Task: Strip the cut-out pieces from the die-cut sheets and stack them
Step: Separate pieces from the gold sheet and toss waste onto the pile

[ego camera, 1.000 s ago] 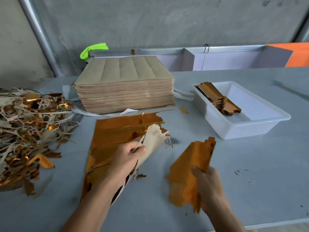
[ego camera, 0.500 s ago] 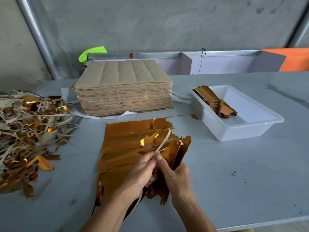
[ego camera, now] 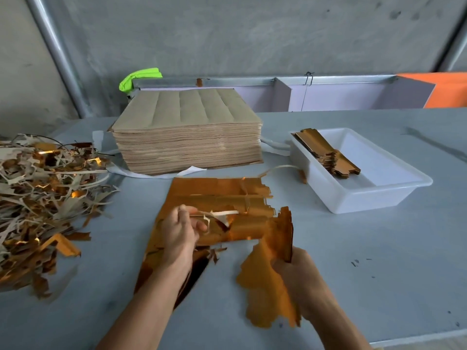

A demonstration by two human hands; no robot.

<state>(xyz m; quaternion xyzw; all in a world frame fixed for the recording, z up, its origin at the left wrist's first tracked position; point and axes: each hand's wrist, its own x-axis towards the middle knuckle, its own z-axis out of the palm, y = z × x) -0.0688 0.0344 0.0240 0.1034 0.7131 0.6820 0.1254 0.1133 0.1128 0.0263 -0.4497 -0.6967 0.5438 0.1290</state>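
Gold die-cut sheet [ego camera: 217, 198] lies half-stripped on grey desk [ego camera: 379, 261], left hand [ego camera: 180, 231] pinching waste strip, right hand [ego camera: 298, 271] gripping freed gold pieces [ego camera: 270, 286]; few pieces stacked in white tray [ego camera: 379, 198], tall brown sheet stack [ego camera: 187, 132] remaining.

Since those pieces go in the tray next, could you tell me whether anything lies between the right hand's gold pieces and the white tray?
Nothing visible does. The right hand grips the gold pieces, and only bare table lies between them and the white tray.
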